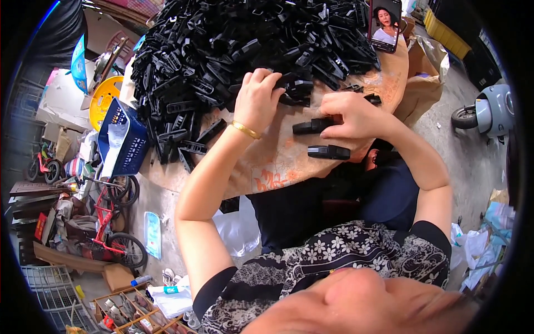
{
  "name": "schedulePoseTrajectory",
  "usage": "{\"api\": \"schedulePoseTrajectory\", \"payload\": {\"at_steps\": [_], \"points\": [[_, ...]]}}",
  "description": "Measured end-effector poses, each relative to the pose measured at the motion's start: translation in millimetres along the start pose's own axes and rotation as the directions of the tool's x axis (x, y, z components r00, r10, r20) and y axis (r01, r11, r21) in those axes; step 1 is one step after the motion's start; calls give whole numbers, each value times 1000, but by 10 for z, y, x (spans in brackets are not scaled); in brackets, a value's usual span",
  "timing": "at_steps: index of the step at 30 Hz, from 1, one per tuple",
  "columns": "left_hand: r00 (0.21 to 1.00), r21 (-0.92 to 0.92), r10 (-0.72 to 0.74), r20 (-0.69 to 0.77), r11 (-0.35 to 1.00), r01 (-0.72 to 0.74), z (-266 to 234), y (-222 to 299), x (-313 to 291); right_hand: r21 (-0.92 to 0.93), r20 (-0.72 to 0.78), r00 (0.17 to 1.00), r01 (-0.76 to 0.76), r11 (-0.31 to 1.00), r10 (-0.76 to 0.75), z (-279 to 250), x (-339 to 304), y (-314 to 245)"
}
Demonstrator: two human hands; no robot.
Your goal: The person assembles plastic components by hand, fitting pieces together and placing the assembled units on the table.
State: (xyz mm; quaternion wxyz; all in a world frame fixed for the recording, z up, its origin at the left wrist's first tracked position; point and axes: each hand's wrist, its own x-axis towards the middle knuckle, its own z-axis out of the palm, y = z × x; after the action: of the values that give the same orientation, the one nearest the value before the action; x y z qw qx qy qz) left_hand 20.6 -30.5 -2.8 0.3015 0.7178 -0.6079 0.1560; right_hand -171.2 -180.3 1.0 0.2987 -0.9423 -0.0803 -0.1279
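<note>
A large heap of black plastic clip-like pieces (222, 50) covers the far part of the round table (233, 172). My left hand (257, 100) reaches to the near edge of the heap. Its fingers curl down over black pieces (296, 92), and the fingertips are partly hidden. My right hand (351, 116) is closed, thumb and fingers around a black plastic clip-like piece (310, 127) on the near right of the table. Just nearer to me lies a similar separate piece (329, 152) that neither hand touches. A few more pieces (371, 99) show beyond the right hand.
A phone (385, 25) showing a person stands at the far right of the heap. Left of the table is a blue plastic basket (123, 139), with a red bicycle (105, 217) on the floor. A brown paper bag (425, 78) and a grey scooter (492, 111) are to the right.
</note>
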Motion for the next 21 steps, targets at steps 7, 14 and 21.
{"api": "schedulePoseTrajectory", "payload": {"at_steps": [7, 14, 21], "points": [[995, 3, -30, 98, 1000, 30, -32, -6, 37, 23, 80, 995, 57, 998, -59, -64, 0, -13], [995, -51, 60, 84, 997, -55, -35, 20, 57, 46, -209, 973, 105, 993, -93, 95, 120, -29], [987, -125, -75, 140, 988, 92, 3, -31, 33, -254, -233, 970, 3, 967, -64, 241, 293, 30]]}}
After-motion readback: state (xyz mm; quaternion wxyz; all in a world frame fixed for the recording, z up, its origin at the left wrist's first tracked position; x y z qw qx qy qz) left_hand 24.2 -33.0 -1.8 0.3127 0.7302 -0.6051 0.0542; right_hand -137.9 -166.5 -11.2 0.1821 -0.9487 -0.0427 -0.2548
